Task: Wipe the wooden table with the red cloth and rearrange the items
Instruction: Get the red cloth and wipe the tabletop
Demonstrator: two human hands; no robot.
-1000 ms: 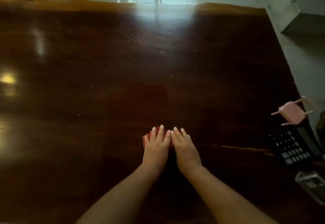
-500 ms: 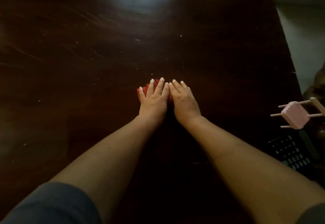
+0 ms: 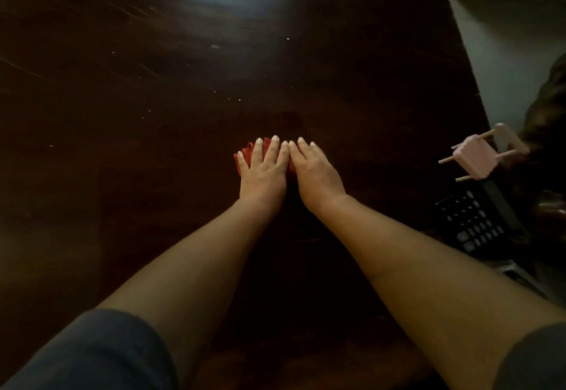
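The dark wooden table (image 3: 153, 98) fills the view, with small pale specks scattered ahead of my hands. My left hand (image 3: 263, 169) and my right hand (image 3: 315, 172) lie flat side by side at mid-table, both pressing down on the folded red cloth (image 3: 248, 152). Only the cloth's left and far edges show past my left fingers; the rest is hidden under my palms. Both arms are stretched far forward.
At the table's right edge lies a small pink toy chair (image 3: 474, 160) tipped on its side. A black calculator (image 3: 477, 224) sits just nearer than it. A pale floor (image 3: 505, 52) and a dark shape (image 3: 548, 120) lie beyond the right edge.
Both hands have pushed the red cloth forward across the table, away from me. My arms have extended and my view has leaned in over the tabletop.
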